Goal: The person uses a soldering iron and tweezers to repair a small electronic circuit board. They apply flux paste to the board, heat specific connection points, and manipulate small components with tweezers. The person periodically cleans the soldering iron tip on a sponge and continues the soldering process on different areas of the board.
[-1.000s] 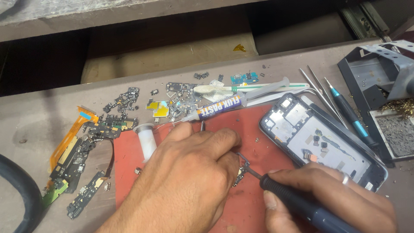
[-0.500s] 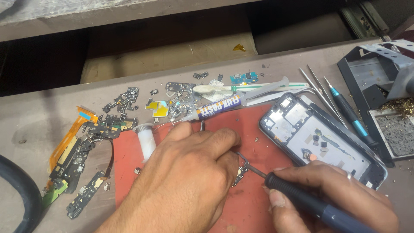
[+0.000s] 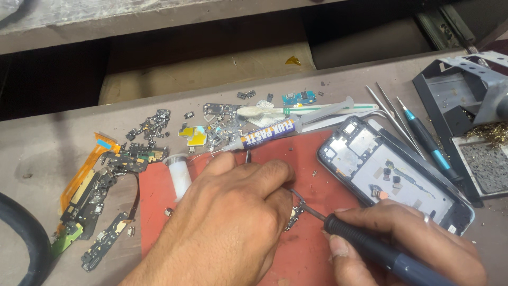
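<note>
My left hand (image 3: pixel 233 217) rests knuckles-up on a red work mat (image 3: pixel 312 159), its fingers pinching a small circuit part (image 3: pixel 295 214) that is mostly hidden under them. My right hand (image 3: pixel 418 246) grips a dark soldering iron (image 3: pixel 370 246) like a pen. The iron's metal tip (image 3: pixel 304 205) touches the small part right beside my left fingertips. An opened phone frame (image 3: pixel 394 172) lies just above my right hand, half on the mat.
A flux syringe (image 3: pixel 270 133), white solder spool (image 3: pixel 179 172), tweezers (image 3: pixel 338 119) and screwdrivers (image 3: pixel 423 135) lie around the mat. Loose flex cables and board scraps (image 3: pixel 100 196) litter the left. An iron stand with brass wool (image 3: pixel 476 122) sits far right, a black cable (image 3: pixel 21 238) bottom left.
My right hand has shifted slightly right and down with the iron, and the tip stays on the part. My left hand has barely moved.
</note>
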